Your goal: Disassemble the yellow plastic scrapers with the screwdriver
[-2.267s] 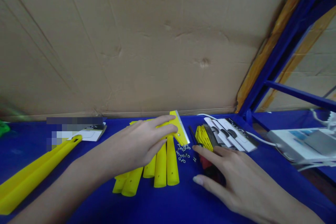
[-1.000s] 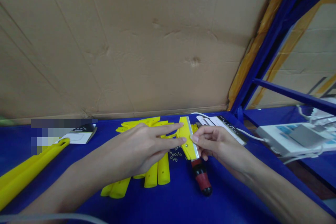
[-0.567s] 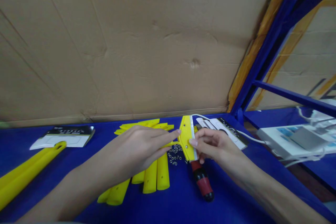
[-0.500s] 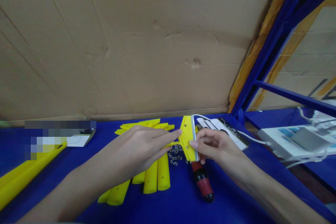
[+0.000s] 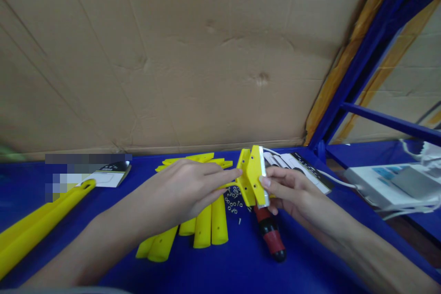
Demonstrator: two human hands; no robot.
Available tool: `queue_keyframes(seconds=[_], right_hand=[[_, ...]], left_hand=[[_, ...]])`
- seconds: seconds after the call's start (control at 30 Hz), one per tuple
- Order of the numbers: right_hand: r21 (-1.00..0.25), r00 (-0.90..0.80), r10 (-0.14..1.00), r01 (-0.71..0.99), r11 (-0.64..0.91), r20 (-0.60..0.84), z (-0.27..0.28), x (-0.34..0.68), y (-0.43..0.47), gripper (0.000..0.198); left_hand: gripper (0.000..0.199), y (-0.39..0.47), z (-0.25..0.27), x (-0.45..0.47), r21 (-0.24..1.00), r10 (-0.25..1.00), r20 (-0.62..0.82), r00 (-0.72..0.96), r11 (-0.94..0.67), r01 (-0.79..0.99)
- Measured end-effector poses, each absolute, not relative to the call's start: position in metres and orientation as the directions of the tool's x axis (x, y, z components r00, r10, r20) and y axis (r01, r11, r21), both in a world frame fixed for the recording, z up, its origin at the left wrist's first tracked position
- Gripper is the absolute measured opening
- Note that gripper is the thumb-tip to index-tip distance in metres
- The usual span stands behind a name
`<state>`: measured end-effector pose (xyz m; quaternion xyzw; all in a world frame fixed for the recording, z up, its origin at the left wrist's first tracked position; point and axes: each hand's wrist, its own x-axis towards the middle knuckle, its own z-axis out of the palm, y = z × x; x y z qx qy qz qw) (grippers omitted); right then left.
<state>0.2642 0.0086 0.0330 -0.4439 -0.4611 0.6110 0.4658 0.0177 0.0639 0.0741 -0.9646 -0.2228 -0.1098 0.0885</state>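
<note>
One yellow scraper [image 5: 247, 197] we hold in our left hand [image 5: 188, 188], while our right hand [image 5: 291, 188] pinches a plate [image 5: 254, 172] and blade [image 5: 265, 199] near loose screws [image 5: 233, 204]

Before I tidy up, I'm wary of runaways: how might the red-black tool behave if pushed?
The tool might roll, since its handle looks rounded. It is likely stiff: the handle lies straight. Its shiny black end may feel slippery.
</note>
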Motion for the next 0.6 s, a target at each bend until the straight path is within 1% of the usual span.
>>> queue_keyframes(seconds=[0.1,0.17,0.3,0.43,0.5,0.6], right_hand=[[-0.972,-0.152,0.985,-0.207,-0.111,-0.080,0.034,0.266,0.009,0.037],[-0.973,-0.117,0.992,-0.217,-0.080,-0.056,0.034,0.268,0.010,0.037],[-0.986,-0.035,0.999,-0.163,-0.041,-0.036,0.037,0.271,0.011,0.038],[-0.990,0.006,1.000,-0.141,-0.002,-0.003,0.039,0.274,0.012,0.039],[-0.993,0.029,0.999,-0.118,0.023,0.019,0.040,0.277,0.012,0.039],[-0.996,0.044,0.998,-0.078,0.042,0.039,0.040,0.280,0.013,0.040]], left_hand=[[0.043,0.067,0.074,0.017,-0.092,0.431,0.251,0.867,-0.881,0.464],[0.043,0.067,0.073,0.019,-0.084,0.470,0.213,0.857,-0.865,0.495],[0.044,0.066,0.071,0.023,-0.104,0.486,0.177,0.856,-0.855,0.508],[0.042,0.070,0.066,0.021,-0.104,0.517,0.162,0.840,-0.838,0.536],[0.040,0.074,0.064,0.018,-0.055,0.540,0.177,0.823,-0.829,0.556],[0.043,0.077,0.065,0.015,0.065,0.618,0.272,0.738,-0.776,0.627]])
